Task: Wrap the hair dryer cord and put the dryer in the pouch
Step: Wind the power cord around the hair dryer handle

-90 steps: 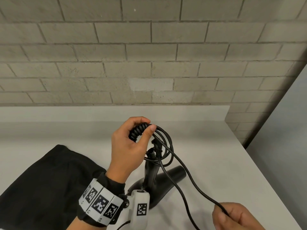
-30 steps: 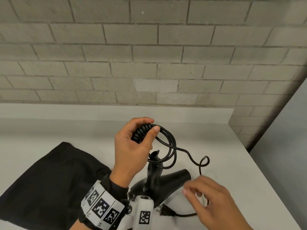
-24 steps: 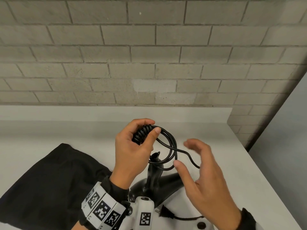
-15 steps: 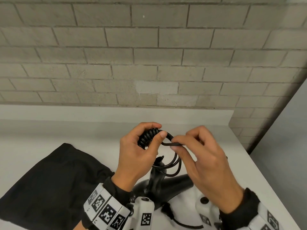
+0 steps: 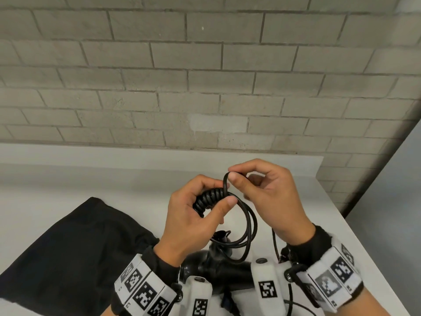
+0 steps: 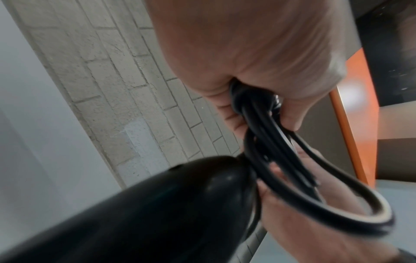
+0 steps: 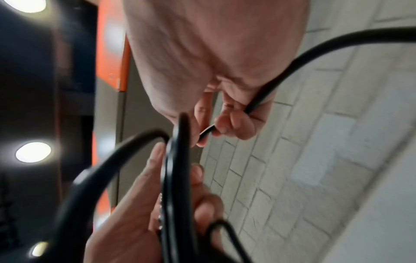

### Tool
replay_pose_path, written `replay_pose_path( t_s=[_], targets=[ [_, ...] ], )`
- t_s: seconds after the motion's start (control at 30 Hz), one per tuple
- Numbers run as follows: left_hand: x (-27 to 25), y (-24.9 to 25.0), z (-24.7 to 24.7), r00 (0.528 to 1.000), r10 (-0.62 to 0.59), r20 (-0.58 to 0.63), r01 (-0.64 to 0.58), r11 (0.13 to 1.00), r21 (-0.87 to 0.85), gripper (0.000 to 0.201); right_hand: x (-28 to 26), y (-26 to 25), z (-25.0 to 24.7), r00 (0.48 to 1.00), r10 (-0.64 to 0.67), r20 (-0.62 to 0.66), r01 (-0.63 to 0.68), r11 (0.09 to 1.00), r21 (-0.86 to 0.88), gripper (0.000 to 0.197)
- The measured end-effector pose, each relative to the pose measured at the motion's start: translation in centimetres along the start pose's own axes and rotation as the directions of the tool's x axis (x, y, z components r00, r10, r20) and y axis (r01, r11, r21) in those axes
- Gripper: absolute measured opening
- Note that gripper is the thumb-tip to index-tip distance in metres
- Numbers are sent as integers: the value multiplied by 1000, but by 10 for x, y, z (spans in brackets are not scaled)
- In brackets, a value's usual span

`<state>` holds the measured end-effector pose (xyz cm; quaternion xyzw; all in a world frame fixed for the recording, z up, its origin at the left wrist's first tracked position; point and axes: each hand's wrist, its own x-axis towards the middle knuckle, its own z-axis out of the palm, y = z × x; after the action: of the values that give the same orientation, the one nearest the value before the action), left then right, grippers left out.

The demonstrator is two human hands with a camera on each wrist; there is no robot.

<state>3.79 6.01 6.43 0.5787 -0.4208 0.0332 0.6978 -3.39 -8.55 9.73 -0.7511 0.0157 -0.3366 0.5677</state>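
A black hair dryer [image 5: 218,267] lies on the white table [image 5: 68,185], partly hidden by my wrists. Its black cord [image 5: 249,226] hangs in loops above it. My left hand [image 5: 196,213] grips the bundle of wound turns at the top of the loops. My right hand [image 5: 264,192] pinches a strand of the cord just above that bundle. In the left wrist view the dryer body [image 6: 135,213] fills the lower left, and the loops [image 6: 315,199] run from my left hand [image 6: 258,71]. The right wrist view shows my right hand [image 7: 225,115] pinching the cord [image 7: 303,58]. A black pouch [image 5: 68,254] lies flat at the left.
A grey brick wall [image 5: 205,76] rises behind the table. The table's right edge [image 5: 355,233] is close to my right wrist. The plug end [image 5: 227,302] of the cord lies on the table between my wrists.
My right hand let go of the cord's far end, came up from the lower right and took hold of a strand by my left hand. The long loose length has shortened.
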Motion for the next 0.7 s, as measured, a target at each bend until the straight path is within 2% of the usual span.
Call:
replay_pose_path(
  t_s=[0.1,0.2,0.27,0.33,0.43,0.5,0.53,0.63,0.7],
  targets=[
    [-1,0,4,1000,21,-23,-22,1000,-19,18,-6,10,10,983,185,14,-185,964,190,12],
    [-1,-3,5,996,34,-88,-36,999,-26,18,-13,12,15,940,331,83,-338,871,357,18],
    [-1,-4,4,994,36,-104,-39,999,-22,19,-18,11,17,909,388,153,-416,814,407,17],
    [-2,-4,4,992,45,-117,-45,999,-5,19,-24,11,17,895,402,192,-445,803,397,19],
    [-1,-3,7,987,70,-142,-65,997,41,16,-32,14,14,908,373,188,-418,818,395,33],
    [0,-3,9,985,77,-156,-65,995,81,13,-37,17,13,931,299,209,-361,838,409,50],
    [1,-3,9,983,78,-166,-61,992,106,12,-39,18,12,945,246,216,-313,871,379,51],
    [3,-2,6,982,73,-172,-40,981,192,16,-43,21,10,975,138,172,-166,973,160,21],
    [4,-2,5,989,54,-134,-23,973,228,19,-40,21,7,983,115,143,-126,989,75,19]
  ],
)
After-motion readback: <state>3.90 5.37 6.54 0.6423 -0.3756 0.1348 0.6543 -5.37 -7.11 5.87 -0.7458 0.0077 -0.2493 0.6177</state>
